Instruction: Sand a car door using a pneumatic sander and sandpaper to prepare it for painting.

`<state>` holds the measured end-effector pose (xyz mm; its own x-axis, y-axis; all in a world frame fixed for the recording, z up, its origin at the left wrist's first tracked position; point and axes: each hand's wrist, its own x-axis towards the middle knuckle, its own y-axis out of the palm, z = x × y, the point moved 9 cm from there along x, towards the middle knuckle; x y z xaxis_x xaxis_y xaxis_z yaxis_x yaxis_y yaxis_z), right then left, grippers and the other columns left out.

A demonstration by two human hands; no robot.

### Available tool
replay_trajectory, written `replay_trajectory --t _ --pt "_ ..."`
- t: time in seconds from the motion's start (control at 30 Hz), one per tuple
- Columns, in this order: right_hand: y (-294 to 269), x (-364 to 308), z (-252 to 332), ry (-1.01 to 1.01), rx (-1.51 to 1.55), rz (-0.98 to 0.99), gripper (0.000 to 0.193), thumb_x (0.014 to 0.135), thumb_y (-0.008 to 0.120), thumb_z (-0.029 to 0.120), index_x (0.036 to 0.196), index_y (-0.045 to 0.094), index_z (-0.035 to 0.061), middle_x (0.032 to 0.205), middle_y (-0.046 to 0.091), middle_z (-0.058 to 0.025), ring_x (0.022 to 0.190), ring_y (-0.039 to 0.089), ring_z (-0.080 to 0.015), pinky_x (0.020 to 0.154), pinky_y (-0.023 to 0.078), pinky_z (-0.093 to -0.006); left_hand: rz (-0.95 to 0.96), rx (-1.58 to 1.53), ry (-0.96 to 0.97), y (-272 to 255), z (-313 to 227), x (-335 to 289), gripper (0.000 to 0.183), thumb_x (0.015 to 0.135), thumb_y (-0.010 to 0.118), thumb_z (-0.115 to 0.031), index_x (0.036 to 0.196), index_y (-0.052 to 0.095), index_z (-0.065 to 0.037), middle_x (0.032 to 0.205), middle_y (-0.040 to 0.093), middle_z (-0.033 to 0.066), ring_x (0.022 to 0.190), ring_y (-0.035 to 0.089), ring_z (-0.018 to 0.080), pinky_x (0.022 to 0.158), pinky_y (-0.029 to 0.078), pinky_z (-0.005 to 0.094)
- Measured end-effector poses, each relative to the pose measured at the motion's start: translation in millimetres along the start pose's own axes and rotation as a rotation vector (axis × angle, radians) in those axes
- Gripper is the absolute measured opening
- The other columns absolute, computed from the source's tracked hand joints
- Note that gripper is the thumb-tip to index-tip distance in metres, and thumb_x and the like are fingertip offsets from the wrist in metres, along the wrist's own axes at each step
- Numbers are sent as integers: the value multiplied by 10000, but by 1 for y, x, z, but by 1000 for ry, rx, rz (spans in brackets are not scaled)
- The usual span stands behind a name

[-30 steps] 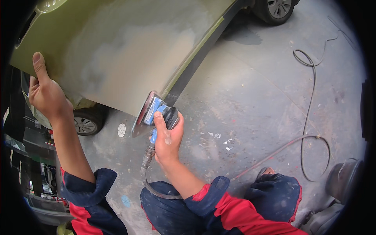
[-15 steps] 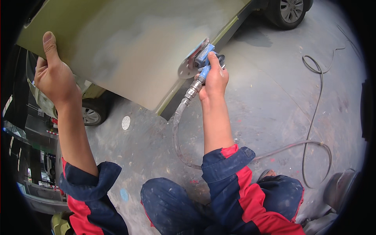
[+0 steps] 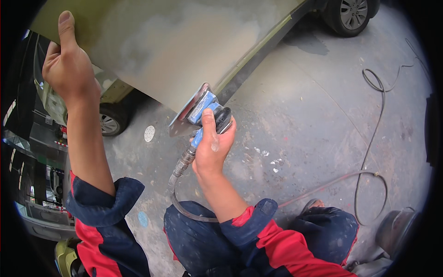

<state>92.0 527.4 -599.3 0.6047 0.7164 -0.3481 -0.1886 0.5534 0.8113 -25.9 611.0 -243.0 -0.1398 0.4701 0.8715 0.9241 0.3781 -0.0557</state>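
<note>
My right hand is closed around a blue and black air sander with a round pad. The pad is tilted against the lower near corner of an olive-green car door, whose face has a pale, hazy sanded patch. A metal coupling joins the sander to a grey air hose that runs over my knee. At the upper left, my left hand grips the door's edge, thumb on the outer face and fingers curled behind it, partly hidden.
The hose continues in loops over the grey floor at right. A white perforated disc and a blue disc lie on the floor. A car wheel stands at upper right, another wheel behind the door.
The sander in my right hand has moved down and left, from the door's lower edge to its corner. The door sits slightly higher in view. My left hand keeps its grip.
</note>
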Motion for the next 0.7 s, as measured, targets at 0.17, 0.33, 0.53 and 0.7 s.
replay_trajectory --t 0.17,0.33,0.53,0.7 --pt "7 50 32 -43 36 28 267 1031 699 253 1164 581 53 954 650 -31 699 608 -108 518 511 -288 11 13 30 -3 -2 3 289 993 790 -290 895 720 -27 931 744 39 793 676 103 754 567 261" --pt "1 99 50 -71 103 62 293 1019 719 245 1162 570 37 958 649 -39 740 618 -122 529 520 -290 1 -27 45 1 -2 0 288 994 789 -291 925 725 -19 980 760 61 840 697 118 772 576 269" --pt "-10 27 7 -113 -59 -17 374 1031 712 283 1255 513 58 1048 624 -46 810 614 -104 530 527 -278 27 -28 -32 5 2 -7 312 1002 779 -316 977 719 -11 1031 756 76 871 701 127 791 589 276" --pt "-6 -25 -17 -66 -201 -39 545 1007 756 279 1381 444 35 1057 600 -60 775 572 -101 523 497 -278 22 44 -94 -5 13 4 347 1009 767 -335 1074 717 1 1085 751 87 900 711 146 826 599 294"
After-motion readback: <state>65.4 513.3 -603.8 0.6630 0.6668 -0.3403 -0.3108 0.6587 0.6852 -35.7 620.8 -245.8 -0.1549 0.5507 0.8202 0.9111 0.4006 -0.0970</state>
